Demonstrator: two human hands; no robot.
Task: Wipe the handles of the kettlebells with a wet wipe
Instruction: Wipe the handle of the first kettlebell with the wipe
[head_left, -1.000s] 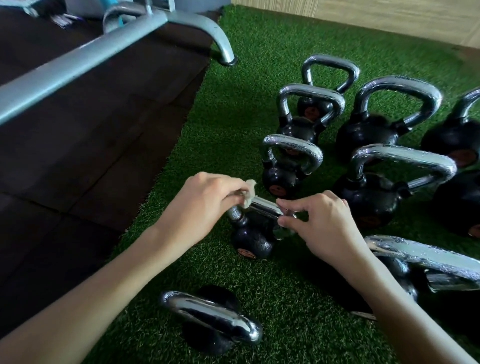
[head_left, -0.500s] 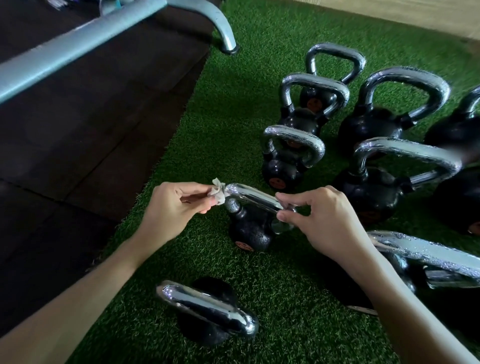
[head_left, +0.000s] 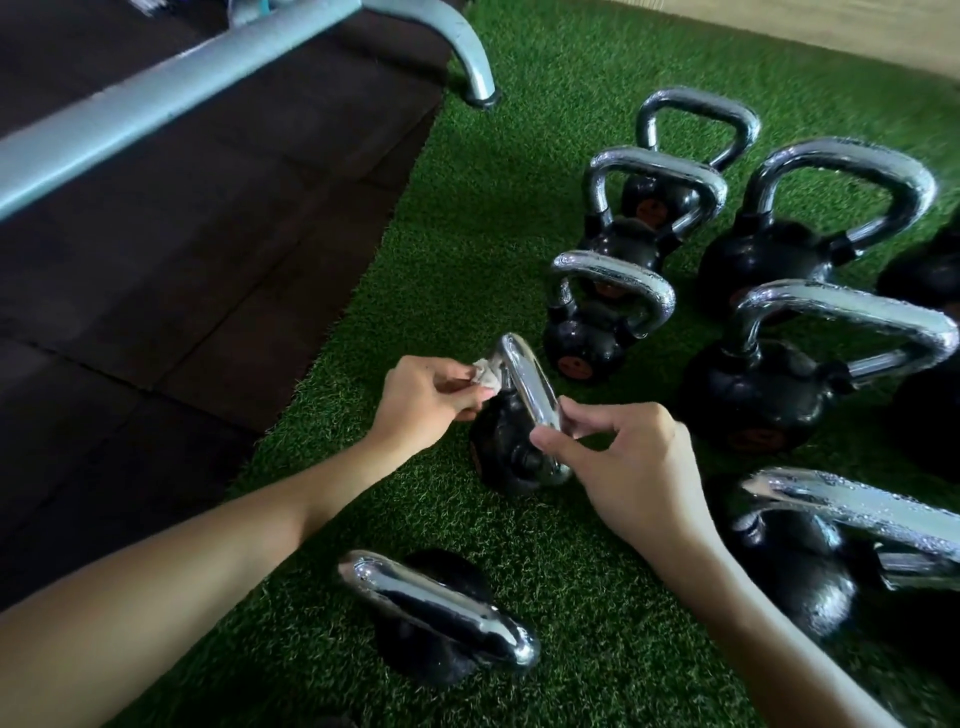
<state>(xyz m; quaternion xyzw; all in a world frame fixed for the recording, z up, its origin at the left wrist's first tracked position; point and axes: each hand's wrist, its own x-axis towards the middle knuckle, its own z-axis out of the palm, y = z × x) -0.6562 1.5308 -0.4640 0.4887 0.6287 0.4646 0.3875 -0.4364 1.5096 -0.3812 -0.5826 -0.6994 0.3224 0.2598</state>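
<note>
Closest to the person, a black kettlebell (head_left: 415, 649) with a shiny handle stands on the green grass mat (head_left: 597, 597). To its right stands a bigger one (head_left: 789, 561) with water drops on its handle. A bit farther out, both hands meet at a small kettlebell (head_left: 501, 447) on the grass. The right hand (head_left: 634, 467) pinches the near end of its silver handle (head_left: 527, 387) with thumb and fingers. The left hand (head_left: 421, 400) has its fingers curled round a crumpled white wet wipe (head_left: 485, 373) and presses it on the far end of that handle. Behind them more kettlebells (head_left: 597, 338) stand in rows, some wet. On the left lies a dark floor (head_left: 182, 270), and a grey metal bar (head_left: 156, 114) crosses the far corner.
</note>
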